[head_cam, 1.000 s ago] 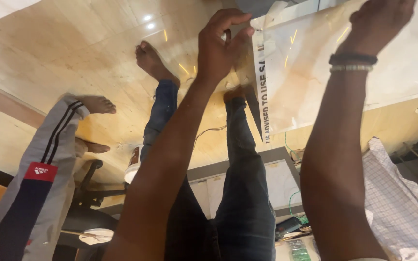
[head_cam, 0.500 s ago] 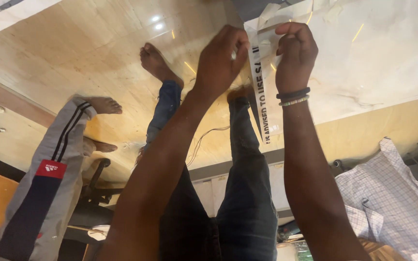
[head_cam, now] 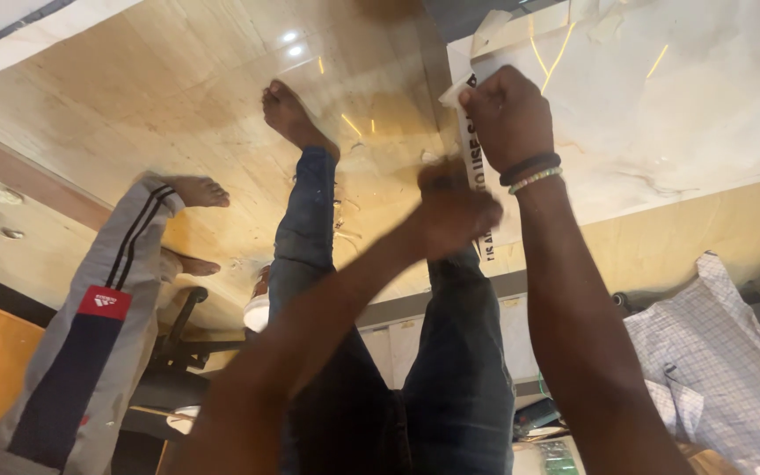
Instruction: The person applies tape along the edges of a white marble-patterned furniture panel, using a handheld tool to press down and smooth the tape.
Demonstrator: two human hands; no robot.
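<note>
Right hand: your right hand [head_cam: 507, 114] is a closed fist around the upper end of the white printed strip [head_cam: 472, 163], near the edge of the pale sheet [head_cam: 661, 97] on the floor.
Left hand: your left hand [head_cam: 455, 211] is blurred, just beside the strip's lower part; you cannot tell whether its fingers pinch it.
Strip: it hangs from your right fist, running down past your left hand.
Wrist: dark and beaded bands [head_cam: 531, 171] sit below your right fist.
Legs: your jeans-clad legs [head_cam: 310, 264] stretch over the shiny wooden floor [head_cam: 134, 97].
Nearby: another person's grey track-pant leg [head_cam: 98, 308] lies toward the floor's left edge; a checked cloth [head_cam: 714, 352] lies at the right.
</note>
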